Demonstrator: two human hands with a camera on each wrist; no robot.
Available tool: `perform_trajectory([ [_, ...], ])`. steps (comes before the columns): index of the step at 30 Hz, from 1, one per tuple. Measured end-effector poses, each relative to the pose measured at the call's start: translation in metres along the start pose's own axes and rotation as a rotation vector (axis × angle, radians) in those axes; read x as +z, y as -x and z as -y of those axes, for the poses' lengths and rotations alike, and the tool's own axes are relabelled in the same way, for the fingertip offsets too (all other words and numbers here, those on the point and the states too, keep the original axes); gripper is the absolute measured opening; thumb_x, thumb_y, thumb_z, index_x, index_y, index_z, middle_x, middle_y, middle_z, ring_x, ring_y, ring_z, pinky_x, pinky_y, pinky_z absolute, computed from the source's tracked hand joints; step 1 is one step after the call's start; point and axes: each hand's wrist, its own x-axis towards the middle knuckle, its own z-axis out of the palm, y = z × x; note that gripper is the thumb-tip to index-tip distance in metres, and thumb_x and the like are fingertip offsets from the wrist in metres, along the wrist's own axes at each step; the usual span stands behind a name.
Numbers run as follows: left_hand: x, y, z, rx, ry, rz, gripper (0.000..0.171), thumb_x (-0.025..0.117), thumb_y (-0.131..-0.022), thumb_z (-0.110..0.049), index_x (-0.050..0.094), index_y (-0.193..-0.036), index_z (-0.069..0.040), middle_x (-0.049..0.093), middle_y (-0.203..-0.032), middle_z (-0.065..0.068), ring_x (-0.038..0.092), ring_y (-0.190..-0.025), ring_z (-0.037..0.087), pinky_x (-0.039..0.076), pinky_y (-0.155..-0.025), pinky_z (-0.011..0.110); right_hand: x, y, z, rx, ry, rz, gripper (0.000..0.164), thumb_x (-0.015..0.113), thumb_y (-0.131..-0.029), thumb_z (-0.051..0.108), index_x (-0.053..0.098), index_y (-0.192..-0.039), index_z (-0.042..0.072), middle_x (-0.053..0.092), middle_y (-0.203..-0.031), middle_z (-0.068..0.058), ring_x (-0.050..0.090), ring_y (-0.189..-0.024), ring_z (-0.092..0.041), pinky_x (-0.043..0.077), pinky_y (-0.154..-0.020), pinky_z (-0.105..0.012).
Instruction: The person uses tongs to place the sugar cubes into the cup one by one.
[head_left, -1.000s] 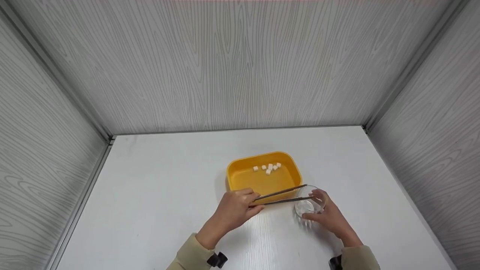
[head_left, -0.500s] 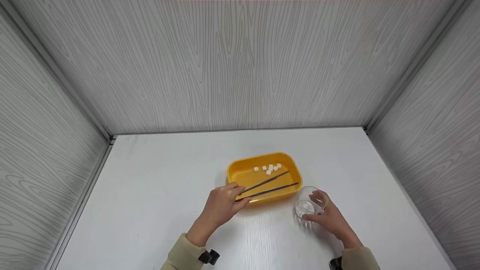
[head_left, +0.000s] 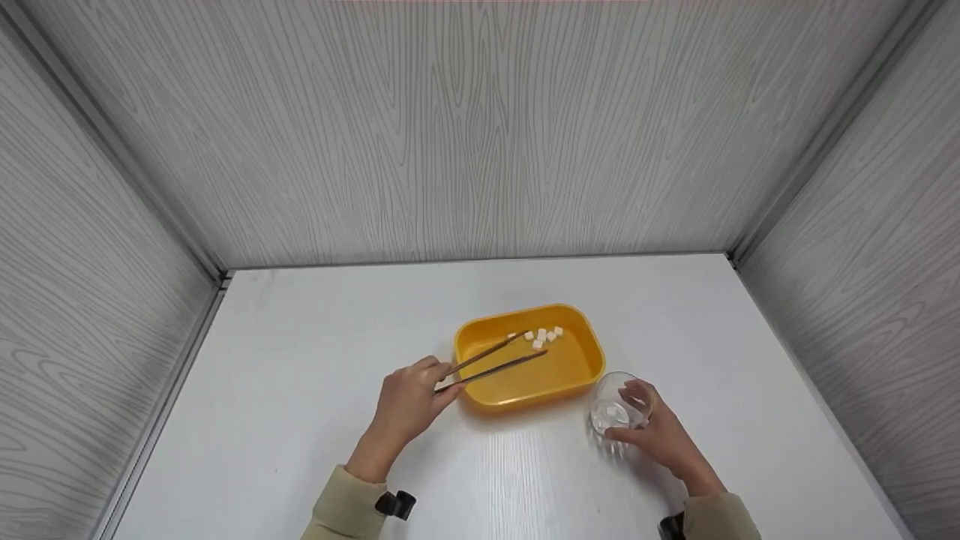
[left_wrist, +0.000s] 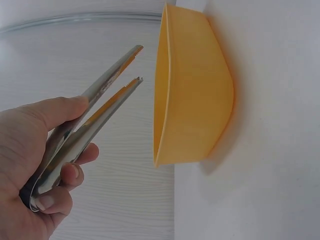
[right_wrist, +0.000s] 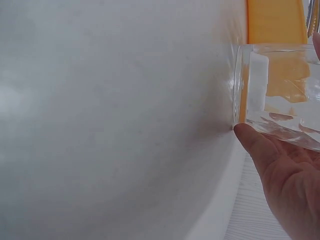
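Observation:
My left hand point(head_left: 411, 396) grips a pair of metal tongs point(head_left: 491, 369), their arms spread with nothing between the serrated tips. In the head view the tongs reach over the yellow tray point(head_left: 525, 396), tips near the small white cubes point(head_left: 541, 334). The left wrist view has the tongs point(left_wrist: 90, 120) above the rim of the tray point(left_wrist: 195, 90). To the right of the tray, my right hand point(head_left: 660, 435) holds a clear glass point(head_left: 611, 409) that stands on the table. Thumb and fingers wrap its side, as the right wrist view of the glass point(right_wrist: 280, 85) confirms.
Several cubes lie loose toward the back of the tray. The white table point(head_left: 322, 337) is bounded by grey wood-grain panels point(head_left: 465, 150) at the back and both sides. The glass stands close to the tray's front right corner.
The left hand has moved the tongs leftward from over the glass, across the tray to near the cubes. The right hand stays on the glass, in the same place.

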Motion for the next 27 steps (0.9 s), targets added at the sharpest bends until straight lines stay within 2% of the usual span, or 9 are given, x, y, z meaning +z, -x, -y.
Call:
perform_trajectory([
  [5,0.000,0.000,0.008,-0.044,-0.048,0.018,0.031,0.082,-0.080,-0.032,0.076,-0.096,-0.006,0.065,-0.077,0.002,0.053,-0.055,0.010,0.046,-0.050,0.024,-0.001,0.001,0.000,-0.015,-0.019,0.014,0.098,0.088,-0.073,0.025,0.027,-0.147,0.009,0.041,-0.148,-0.018,0.033,-0.140,-0.036,0.026,-0.109,-0.057],
  [15,0.002,-0.005,0.022,-0.114,-0.113,0.074,0.030,0.080,-0.082,-0.034,0.077,-0.094,-0.006,0.062,-0.074,0.001,0.057,-0.056,0.014,0.048,-0.051,0.028,-0.001,0.000,0.000,-0.015,-0.005,0.009,0.098,0.089,-0.071,0.025,0.029,-0.146,0.008,0.043,-0.147,-0.019,0.034,-0.139,-0.036,0.023,-0.111,-0.056],
  [27,0.010,-0.014,0.024,-0.135,-0.155,0.147,0.029,0.078,-0.084,-0.034,0.076,-0.090,-0.006,0.059,-0.071,0.001,0.057,-0.056,0.016,0.049,-0.051,0.031,0.000,0.000,-0.001,-0.021,0.007,0.013,0.098,0.089,-0.071,0.027,0.029,-0.146,0.009,0.043,-0.147,-0.018,0.034,-0.139,-0.036,0.024,-0.110,-0.057],
])
